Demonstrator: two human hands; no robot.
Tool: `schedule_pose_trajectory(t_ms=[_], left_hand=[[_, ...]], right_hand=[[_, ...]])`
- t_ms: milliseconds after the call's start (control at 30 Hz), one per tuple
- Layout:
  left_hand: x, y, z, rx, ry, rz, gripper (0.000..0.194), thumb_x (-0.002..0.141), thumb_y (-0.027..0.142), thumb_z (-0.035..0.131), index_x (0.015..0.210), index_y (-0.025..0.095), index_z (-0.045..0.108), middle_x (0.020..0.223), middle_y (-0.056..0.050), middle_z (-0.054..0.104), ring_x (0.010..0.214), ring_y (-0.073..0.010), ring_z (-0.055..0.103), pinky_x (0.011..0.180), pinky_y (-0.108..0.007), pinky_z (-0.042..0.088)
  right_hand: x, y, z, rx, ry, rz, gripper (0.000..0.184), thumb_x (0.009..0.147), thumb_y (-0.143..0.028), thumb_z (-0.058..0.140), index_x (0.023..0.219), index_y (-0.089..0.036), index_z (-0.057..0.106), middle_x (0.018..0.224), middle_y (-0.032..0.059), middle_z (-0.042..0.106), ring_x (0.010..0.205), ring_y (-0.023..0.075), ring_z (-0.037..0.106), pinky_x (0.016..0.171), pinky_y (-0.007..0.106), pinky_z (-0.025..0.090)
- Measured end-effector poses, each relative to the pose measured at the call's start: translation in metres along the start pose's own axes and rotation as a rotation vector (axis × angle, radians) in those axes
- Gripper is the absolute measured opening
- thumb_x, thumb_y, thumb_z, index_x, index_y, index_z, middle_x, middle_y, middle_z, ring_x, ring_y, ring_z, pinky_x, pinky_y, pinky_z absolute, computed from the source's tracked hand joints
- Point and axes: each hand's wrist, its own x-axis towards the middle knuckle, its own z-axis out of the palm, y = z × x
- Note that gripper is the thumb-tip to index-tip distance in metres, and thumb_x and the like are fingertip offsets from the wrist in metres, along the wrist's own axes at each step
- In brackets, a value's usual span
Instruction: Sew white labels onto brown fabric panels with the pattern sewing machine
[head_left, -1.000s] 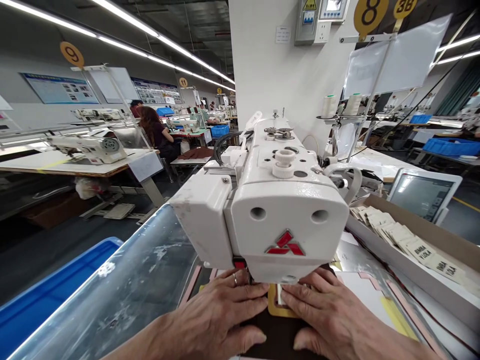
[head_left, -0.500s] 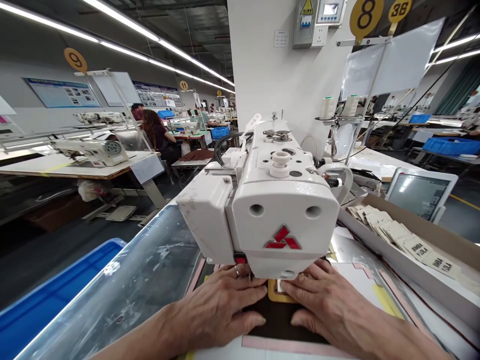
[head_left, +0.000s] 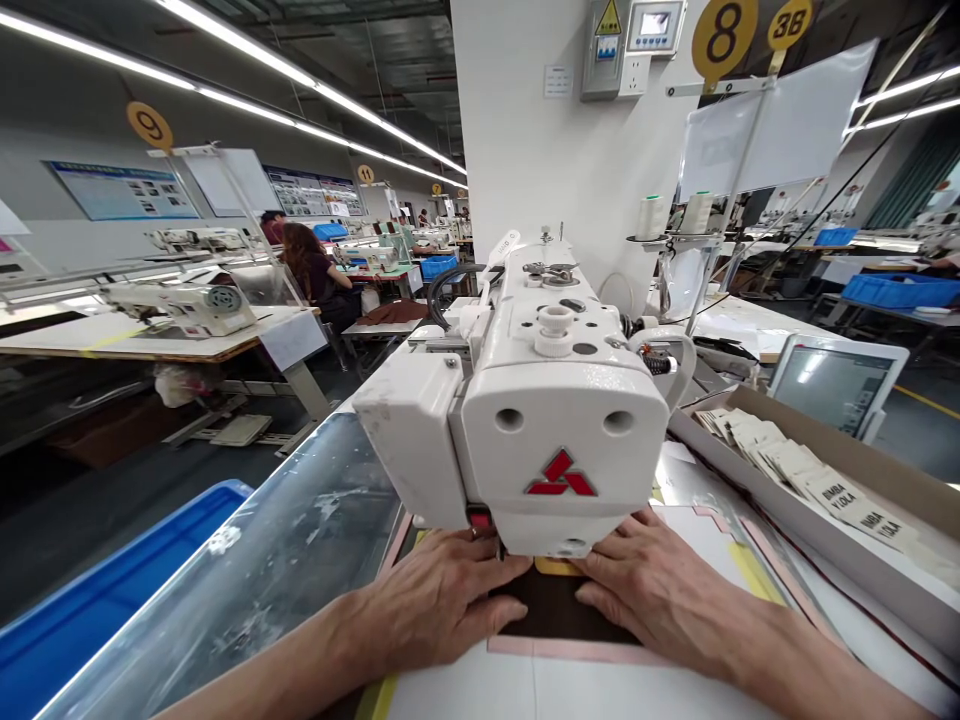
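Note:
A white sewing machine head (head_left: 562,430) with a red emblem stands in the middle. Below it lies a dark brown fabric piece (head_left: 559,607), framed by a pink-edged white template (head_left: 585,650). My left hand (head_left: 442,595) rests flat on the fabric's left side, fingers stretched forward and thumb apart. On the right side my right hand (head_left: 660,580) lies flat too, its far fingers partly hidden behind the machine head. Between the fingertips shows the near edge of a yellow frame (head_left: 556,567); the rest of it and the needle area are hidden by the machine.
A long box (head_left: 817,480) of printed cream labels (head_left: 840,495) stands at the right, in front of a tablet-like screen (head_left: 836,385). A blue bin (head_left: 120,570) is at the lower left. A seated person (head_left: 311,275) and other sewing machines are farther back.
Both hands have moved forward with the fabric and template, farther under the machine head. Less of the yellow frame shows now, and its white inner part is hidden.

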Motion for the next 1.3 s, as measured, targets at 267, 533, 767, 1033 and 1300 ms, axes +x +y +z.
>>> schedule_pose_trajectory(t_ms=[267, 533, 767, 1033, 1300], left_hand=[[-0.005, 0.002, 0.000, -0.007, 0.044, 0.009, 0.042, 0.097, 0.032, 0.069, 0.139, 0.025, 0.063, 0.109, -0.004, 0.077, 0.099, -0.0251, 0.074, 0.100, -0.037, 0.050], [-0.003, 0.004, -0.002, -0.003, 0.053, 0.004, 0.043, 0.098, 0.032, 0.067, 0.139, 0.024, 0.062, 0.121, -0.007, 0.075, 0.117, -0.0308, 0.069, 0.104, -0.042, 0.050], [-0.040, 0.008, -0.015, -0.021, 0.038, -0.029, 0.037, 0.098, 0.028, 0.066, 0.135, 0.024, 0.063, 0.141, -0.009, 0.064, 0.134, -0.0300, 0.058, 0.116, -0.043, 0.044], [-0.069, 0.005, -0.018, -0.021, 0.022, -0.104, 0.037, 0.103, 0.025, 0.058, 0.140, 0.024, 0.060, 0.147, -0.006, 0.061, 0.142, -0.0276, 0.050, 0.119, -0.041, 0.043], [-0.029, 0.011, -0.017, -0.026, 0.071, -0.024, 0.043, 0.102, 0.049, 0.065, 0.137, 0.025, 0.064, 0.146, -0.008, 0.062, 0.129, -0.0301, 0.060, 0.109, -0.042, 0.047]], right_hand=[[0.001, -0.001, -0.002, 0.006, -0.028, -0.005, 0.026, 0.109, -0.038, 0.056, 0.129, -0.025, 0.065, 0.121, 0.0008, 0.073, 0.110, 0.0232, 0.061, 0.099, 0.042, 0.041], [-0.007, 0.000, -0.005, -0.037, -0.030, 0.004, 0.029, 0.107, -0.034, 0.058, 0.133, -0.022, 0.063, 0.136, 0.0032, 0.067, 0.120, 0.0249, 0.060, 0.102, 0.044, 0.046], [-0.033, -0.006, 0.002, -0.236, 0.126, -0.097, 0.040, 0.106, -0.039, 0.058, 0.140, -0.019, 0.063, 0.139, 0.0037, 0.068, 0.115, 0.0262, 0.068, 0.096, 0.043, 0.056], [-0.026, -0.022, 0.008, -0.441, 0.210, -0.332, 0.040, 0.109, -0.041, 0.049, 0.126, -0.015, 0.073, 0.131, 0.0035, 0.072, 0.102, 0.0238, 0.075, 0.080, 0.037, 0.063], [-0.010, -0.026, 0.018, -0.395, 0.269, -0.324, 0.039, 0.109, -0.046, 0.049, 0.127, -0.020, 0.072, 0.127, -0.0014, 0.075, 0.103, 0.0225, 0.073, 0.086, 0.041, 0.056]])
